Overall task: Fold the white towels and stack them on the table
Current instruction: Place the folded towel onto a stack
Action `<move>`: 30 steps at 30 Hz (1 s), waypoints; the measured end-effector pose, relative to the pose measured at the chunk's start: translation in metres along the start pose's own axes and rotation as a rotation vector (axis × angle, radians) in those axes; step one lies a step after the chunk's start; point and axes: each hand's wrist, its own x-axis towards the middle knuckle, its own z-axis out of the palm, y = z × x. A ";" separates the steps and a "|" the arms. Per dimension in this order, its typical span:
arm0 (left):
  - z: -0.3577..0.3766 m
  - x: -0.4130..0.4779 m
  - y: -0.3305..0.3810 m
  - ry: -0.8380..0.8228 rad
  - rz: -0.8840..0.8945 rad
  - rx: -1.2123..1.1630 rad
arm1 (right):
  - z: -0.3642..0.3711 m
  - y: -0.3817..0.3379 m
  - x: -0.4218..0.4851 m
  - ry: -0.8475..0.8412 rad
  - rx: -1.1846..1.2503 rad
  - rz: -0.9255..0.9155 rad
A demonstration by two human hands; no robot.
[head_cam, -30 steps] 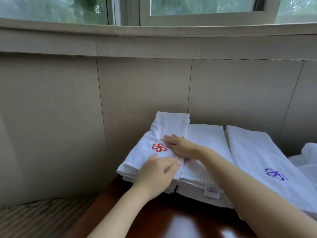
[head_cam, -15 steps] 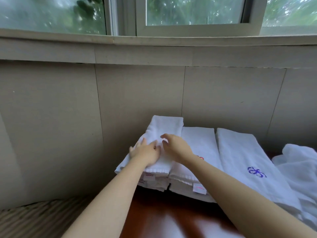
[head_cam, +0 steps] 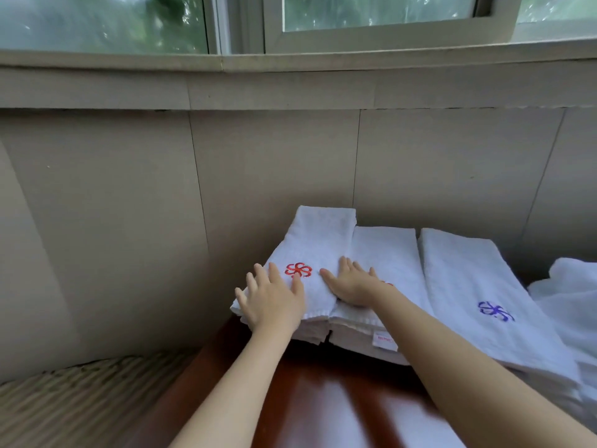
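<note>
Towel, red logo (head_cam: 318, 250): folded, atop left stack on table (head_cam: 323, 399) by the wall. Left hand (head_cam: 273, 300), right hand (head_cam: 350, 284) pressed flat on it, fingers straight, gripping nothing. Loose heap (head_cam: 575, 292) far right, probably unfolded.

No words or numbers can be read. A red looped emblem (head_cam: 298, 270) is stitched on the top towel of the left stack (head_cam: 318, 234), and a blue emblem (head_cam: 496, 311) on the right-hand towel (head_cam: 468, 273). Red print on a small white tag (head_cam: 384, 340) at the front edge of the middle stack (head_cam: 384, 250) is too blurred to be made out.
</note>
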 end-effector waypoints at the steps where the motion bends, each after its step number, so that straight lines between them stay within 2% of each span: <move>1: -0.002 -0.006 -0.006 0.010 -0.023 -0.035 | -0.001 -0.002 -0.011 -0.024 -0.001 -0.014; 6: -0.030 -0.025 -0.019 -0.082 -0.327 -0.497 | -0.010 -0.016 -0.068 -0.122 -0.033 -0.109; 13: -0.076 -0.068 -0.004 -0.280 -0.086 -0.134 | -0.037 -0.014 -0.140 -0.265 -0.180 -0.178; 19: -0.111 -0.110 0.018 -0.375 0.080 -0.126 | -0.080 0.051 -0.222 -0.246 -0.127 -0.070; 25: -0.112 -0.153 0.068 -0.474 0.297 -0.211 | -0.095 0.159 -0.335 -0.009 0.222 0.134; 27: -0.108 -0.174 0.098 -0.529 0.392 -0.249 | -0.092 0.200 -0.373 0.159 0.284 0.251; 30: -0.097 -0.213 0.152 -0.608 0.564 -0.289 | -0.084 0.253 -0.423 0.549 0.332 0.507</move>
